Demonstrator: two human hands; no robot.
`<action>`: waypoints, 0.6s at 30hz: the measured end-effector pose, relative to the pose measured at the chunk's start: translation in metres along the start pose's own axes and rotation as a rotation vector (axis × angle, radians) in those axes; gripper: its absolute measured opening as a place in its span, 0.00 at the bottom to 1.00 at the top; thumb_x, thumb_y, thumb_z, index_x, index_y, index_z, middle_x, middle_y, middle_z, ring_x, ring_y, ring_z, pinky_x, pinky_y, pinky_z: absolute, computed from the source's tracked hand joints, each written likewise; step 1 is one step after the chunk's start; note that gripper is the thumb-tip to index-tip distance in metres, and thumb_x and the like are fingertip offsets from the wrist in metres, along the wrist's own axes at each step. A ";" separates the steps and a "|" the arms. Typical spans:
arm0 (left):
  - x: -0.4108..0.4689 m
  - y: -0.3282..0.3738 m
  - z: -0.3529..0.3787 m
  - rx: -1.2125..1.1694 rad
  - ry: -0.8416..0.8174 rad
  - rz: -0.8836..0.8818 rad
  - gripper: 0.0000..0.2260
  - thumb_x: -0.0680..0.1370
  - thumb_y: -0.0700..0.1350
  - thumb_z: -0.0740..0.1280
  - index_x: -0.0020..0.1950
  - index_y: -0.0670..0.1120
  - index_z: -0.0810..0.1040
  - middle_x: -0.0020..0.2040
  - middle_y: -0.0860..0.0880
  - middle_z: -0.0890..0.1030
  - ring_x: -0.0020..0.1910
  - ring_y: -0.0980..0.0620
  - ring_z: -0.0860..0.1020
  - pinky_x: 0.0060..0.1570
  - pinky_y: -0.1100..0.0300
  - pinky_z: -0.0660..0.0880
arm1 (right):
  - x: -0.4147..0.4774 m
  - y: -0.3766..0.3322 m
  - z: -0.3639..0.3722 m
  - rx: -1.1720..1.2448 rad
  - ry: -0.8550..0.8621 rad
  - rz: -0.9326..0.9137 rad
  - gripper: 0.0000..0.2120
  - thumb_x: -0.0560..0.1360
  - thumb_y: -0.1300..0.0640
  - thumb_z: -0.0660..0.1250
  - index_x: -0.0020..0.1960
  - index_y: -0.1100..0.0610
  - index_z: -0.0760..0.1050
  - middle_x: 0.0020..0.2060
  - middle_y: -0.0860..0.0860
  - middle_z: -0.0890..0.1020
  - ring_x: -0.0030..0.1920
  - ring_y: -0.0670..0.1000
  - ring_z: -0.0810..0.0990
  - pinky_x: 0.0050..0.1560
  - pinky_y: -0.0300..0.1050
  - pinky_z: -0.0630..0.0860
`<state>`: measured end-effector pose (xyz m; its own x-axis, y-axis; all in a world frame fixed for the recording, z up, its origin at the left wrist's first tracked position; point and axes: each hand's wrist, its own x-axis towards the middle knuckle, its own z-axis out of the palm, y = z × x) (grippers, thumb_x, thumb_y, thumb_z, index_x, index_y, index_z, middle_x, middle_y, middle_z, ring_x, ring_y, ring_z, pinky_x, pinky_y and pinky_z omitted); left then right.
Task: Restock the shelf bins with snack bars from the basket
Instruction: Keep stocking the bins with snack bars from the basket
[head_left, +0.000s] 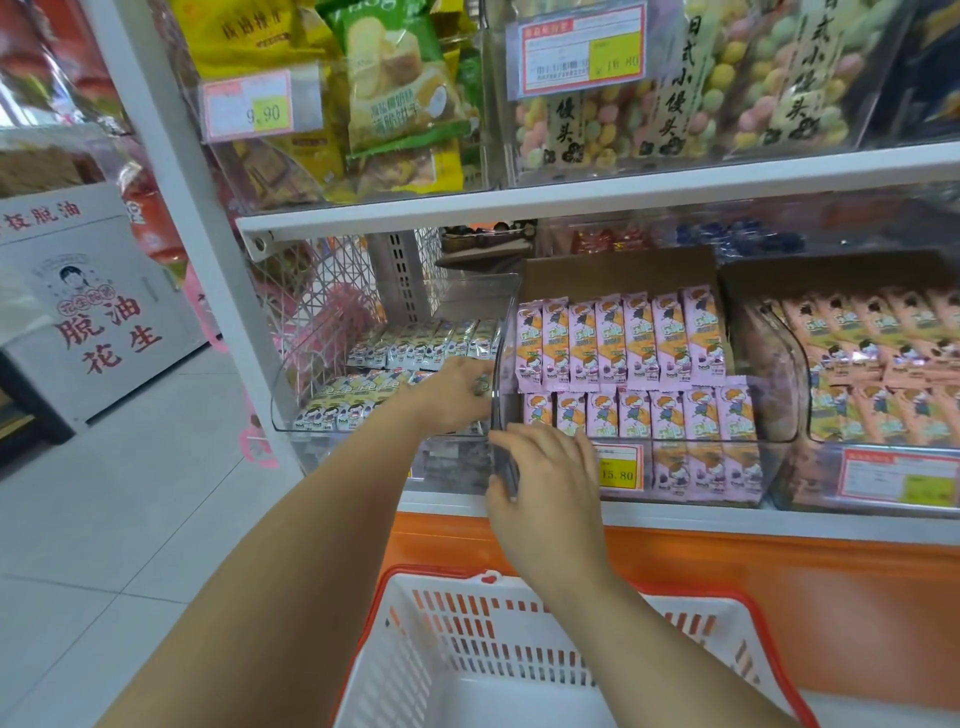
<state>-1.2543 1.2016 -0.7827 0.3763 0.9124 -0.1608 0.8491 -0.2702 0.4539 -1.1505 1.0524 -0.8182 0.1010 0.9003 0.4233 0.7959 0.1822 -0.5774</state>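
Upper-left price tag (248, 106) "9.90", upper-right price tag (579, 49) "16.80", lower price tag (618, 467) "15.80"; white box (98, 312) "脱油花生".

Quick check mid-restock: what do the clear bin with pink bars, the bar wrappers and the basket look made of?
Clear bin: rigid transparent plastic, probably acrylic; bars show through, edges glint.
Pink bar wrappers: glossy printed film, crimped ends, highlights.
Basket: moulded matte white plastic with slotted walls, orange rim.

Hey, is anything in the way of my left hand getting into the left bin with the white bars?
Nothing visible. Your left hand is inside the left bin over its open front, at the white bars. Your right hand holds the middle bin corner, off to the side.
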 end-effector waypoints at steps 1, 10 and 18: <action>0.004 -0.005 0.003 0.020 0.005 -0.017 0.28 0.70 0.58 0.58 0.70 0.58 0.66 0.72 0.52 0.61 0.68 0.44 0.68 0.69 0.39 0.59 | 0.000 0.000 0.000 -0.004 0.000 -0.001 0.19 0.77 0.54 0.61 0.68 0.47 0.70 0.67 0.42 0.70 0.70 0.44 0.61 0.75 0.45 0.39; -0.010 -0.010 -0.001 0.161 -0.050 0.015 0.25 0.77 0.58 0.53 0.74 0.55 0.61 0.76 0.49 0.61 0.73 0.44 0.62 0.68 0.35 0.58 | 0.000 -0.001 0.007 -0.001 0.056 0.001 0.18 0.74 0.56 0.65 0.63 0.50 0.76 0.63 0.46 0.75 0.67 0.50 0.67 0.75 0.50 0.46; -0.012 0.004 -0.003 0.438 -0.075 -0.055 0.22 0.83 0.53 0.50 0.78 0.55 0.52 0.79 0.51 0.47 0.77 0.44 0.46 0.70 0.32 0.46 | -0.001 -0.002 0.001 -0.008 0.010 -0.011 0.19 0.76 0.55 0.63 0.67 0.48 0.72 0.67 0.44 0.71 0.70 0.47 0.63 0.75 0.47 0.41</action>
<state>-1.2560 1.1903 -0.7763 0.3385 0.9086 -0.2446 0.9394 -0.3414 0.0317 -1.1526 1.0516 -0.8181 0.0983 0.8941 0.4369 0.8015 0.1891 -0.5673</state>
